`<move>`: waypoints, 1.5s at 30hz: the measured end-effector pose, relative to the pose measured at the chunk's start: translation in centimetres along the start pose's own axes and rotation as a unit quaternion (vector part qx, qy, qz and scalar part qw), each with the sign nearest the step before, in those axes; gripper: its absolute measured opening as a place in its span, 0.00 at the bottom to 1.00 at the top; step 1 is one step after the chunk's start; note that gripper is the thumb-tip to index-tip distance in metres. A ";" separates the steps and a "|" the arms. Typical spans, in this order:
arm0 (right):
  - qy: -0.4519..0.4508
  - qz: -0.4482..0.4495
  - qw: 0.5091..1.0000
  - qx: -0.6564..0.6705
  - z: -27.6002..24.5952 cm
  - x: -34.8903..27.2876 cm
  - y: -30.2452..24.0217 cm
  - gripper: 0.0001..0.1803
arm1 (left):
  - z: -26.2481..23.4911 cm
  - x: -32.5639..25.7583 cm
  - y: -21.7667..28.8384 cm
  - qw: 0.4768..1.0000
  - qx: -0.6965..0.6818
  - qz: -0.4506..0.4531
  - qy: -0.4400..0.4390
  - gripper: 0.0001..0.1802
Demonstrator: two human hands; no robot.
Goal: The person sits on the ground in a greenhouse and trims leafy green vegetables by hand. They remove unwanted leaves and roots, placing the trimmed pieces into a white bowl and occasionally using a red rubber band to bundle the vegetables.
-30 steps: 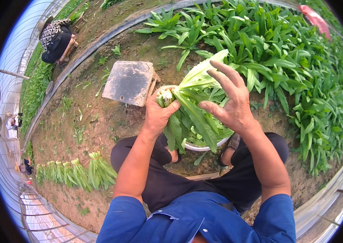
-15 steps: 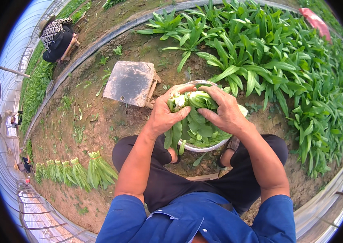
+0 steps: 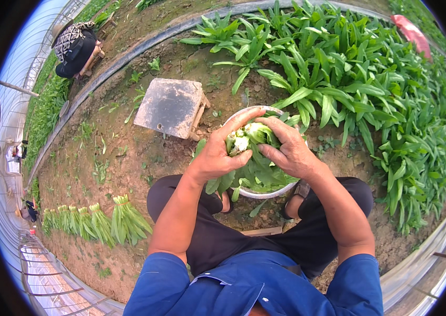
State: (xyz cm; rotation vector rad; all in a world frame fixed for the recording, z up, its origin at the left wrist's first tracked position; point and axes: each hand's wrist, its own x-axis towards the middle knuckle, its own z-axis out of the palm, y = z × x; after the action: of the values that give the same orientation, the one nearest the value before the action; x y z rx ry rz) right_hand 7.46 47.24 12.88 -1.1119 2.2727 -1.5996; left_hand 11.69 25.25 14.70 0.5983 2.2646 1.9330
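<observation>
Between my two hands is a bunch of leafy greens [image 3: 256, 167], its pale cut stem ends facing up. My left hand [image 3: 224, 147] curls round the bunch from the left, thumb pressed near the white stem ends. From the right, my right hand [image 3: 290, 149] grips it with fingers over the top and thumb against the stems. The leaves hang down over a round, pale-rimmed basin [image 3: 266, 194] between my feet, where more green leaves lie. The hands and bunch hide much of the basin.
A low wooden stool [image 3: 170, 107] stands ahead to the left. Tied bundles of greens [image 3: 127, 221] lie in a row at left. Growing leafy plants [image 3: 339, 79] fill the right side. A grey hose [image 3: 144, 50] crosses the soil. Another person [image 3: 77, 50] crouches far left.
Both hands have shifted slightly around the bunch, and the stem ends now show more openly between them. The view has moved a little.
</observation>
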 end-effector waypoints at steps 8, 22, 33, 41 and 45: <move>-0.027 0.020 0.997 0.072 1.0 -0.2 1.0 0.28 | 1.2 0.3 -1.2 0.987 -0.160 -0.005 -0.004 0.40; 0.083 0.084 0.972 0.205 2.4 -0.8 0.2 0.35 | 2.8 1.1 -1.6 0.993 -0.021 0.012 0.112 0.33; 0.108 0.071 0.991 0.046 2.0 -0.4 0.0 0.38 | 5.9 0.5 -1.8 0.948 -0.198 -0.044 0.243 0.23; 0.137 0.134 0.953 0.236 -0.5 0.0 0.2 0.23 | 3.3 0.7 -1.3 0.956 -0.220 -0.041 0.187 0.21; 0.132 0.101 0.970 0.177 -0.7 0.1 0.8 0.22 | 3.3 0.8 -1.1 0.966 -0.154 -0.047 0.201 0.18</move>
State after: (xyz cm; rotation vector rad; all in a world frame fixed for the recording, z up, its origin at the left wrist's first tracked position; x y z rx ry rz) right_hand 6.67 47.86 12.54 -0.5929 2.0427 -2.0560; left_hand 11.76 28.43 13.16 0.0613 2.0669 2.4669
